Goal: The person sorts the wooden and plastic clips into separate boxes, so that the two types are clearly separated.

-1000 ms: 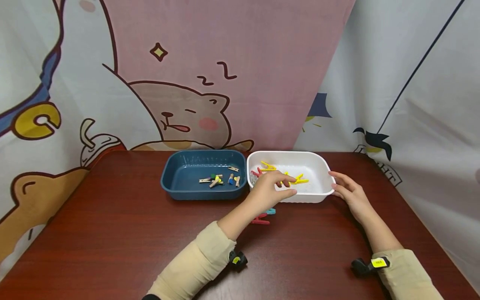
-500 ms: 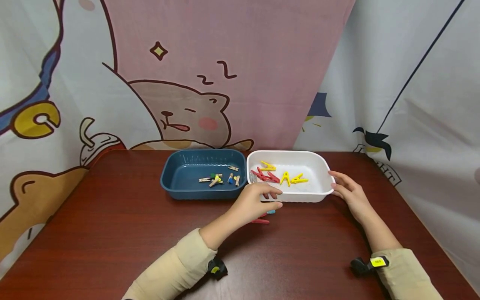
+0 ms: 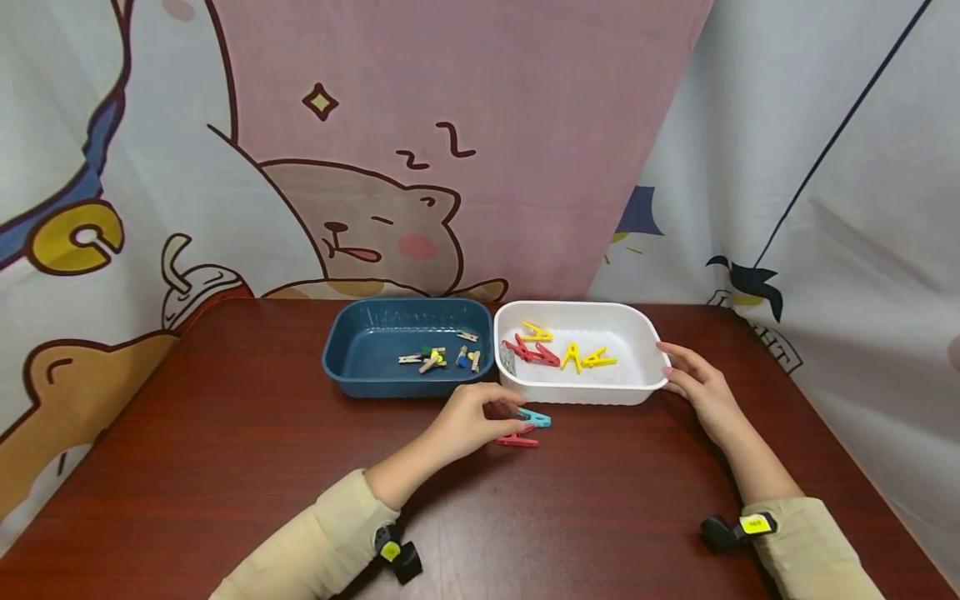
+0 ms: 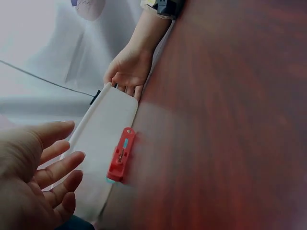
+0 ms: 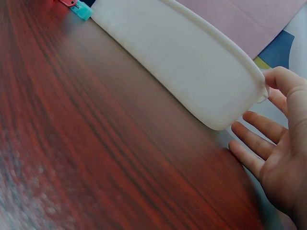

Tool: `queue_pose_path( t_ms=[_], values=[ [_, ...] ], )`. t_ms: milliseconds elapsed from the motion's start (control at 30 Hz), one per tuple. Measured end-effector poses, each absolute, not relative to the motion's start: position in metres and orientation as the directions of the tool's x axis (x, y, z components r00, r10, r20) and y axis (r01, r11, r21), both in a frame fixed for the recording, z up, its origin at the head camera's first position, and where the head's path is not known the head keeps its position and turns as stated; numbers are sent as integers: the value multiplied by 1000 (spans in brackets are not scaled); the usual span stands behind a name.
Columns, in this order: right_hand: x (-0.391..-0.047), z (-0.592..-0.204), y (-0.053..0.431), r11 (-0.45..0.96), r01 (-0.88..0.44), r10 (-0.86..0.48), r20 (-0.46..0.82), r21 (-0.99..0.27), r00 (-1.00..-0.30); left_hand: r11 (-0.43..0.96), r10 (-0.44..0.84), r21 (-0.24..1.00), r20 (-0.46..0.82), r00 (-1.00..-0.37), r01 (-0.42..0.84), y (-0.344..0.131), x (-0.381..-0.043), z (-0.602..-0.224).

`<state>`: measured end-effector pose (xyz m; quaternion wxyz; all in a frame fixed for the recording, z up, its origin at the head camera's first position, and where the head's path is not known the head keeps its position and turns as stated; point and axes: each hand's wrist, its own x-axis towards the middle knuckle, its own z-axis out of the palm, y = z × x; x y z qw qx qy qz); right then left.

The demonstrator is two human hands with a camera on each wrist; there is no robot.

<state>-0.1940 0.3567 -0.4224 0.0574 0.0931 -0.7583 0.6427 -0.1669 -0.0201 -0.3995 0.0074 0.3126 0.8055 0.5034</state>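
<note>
On the table in front of the white tub [image 3: 577,393] lie a light-blue clothespin [image 3: 537,419] and a red clothespin [image 3: 519,441]. My left hand [image 3: 459,427] reaches from the left, its thumb and fingertips apart and close by the two pegs. In the left wrist view that hand [image 4: 45,175] has relaxed fingers with nothing between them, and the red peg [image 4: 121,157] stands out beside the tub. My right hand [image 3: 707,400] holds the tub's right rim with its fingertips. The right wrist view shows the other fingers of this hand [image 5: 283,158] hanging loosely.
Inside the white tub are several yellow clothespins [image 3: 597,358], red ones [image 3: 542,354] and a clear one [image 3: 508,359]. A dark-blue tub [image 3: 408,389] stands against its left side, with several small wooden clothespins [image 3: 431,363]. Behind both hangs a printed cloth [image 3: 525,167].
My left hand has drawn back from over the white tub, moving left and down to the pegs on the table. The right hand stays at the rim.
</note>
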Motion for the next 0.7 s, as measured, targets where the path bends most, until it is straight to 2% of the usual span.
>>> queue_pose_path(
  t_ms=[467, 700],
  values=[
    [-194, -423, 357, 158, -208, -64, 200, -965, -978, 357, 529, 810, 234, -816, 464, -36, -164, -424],
    [-194, -422, 357, 156, -214, -67, 206, -964, -976, 399, 543, 770, 238, -805, 497, -34, -164, -427]
  ],
)
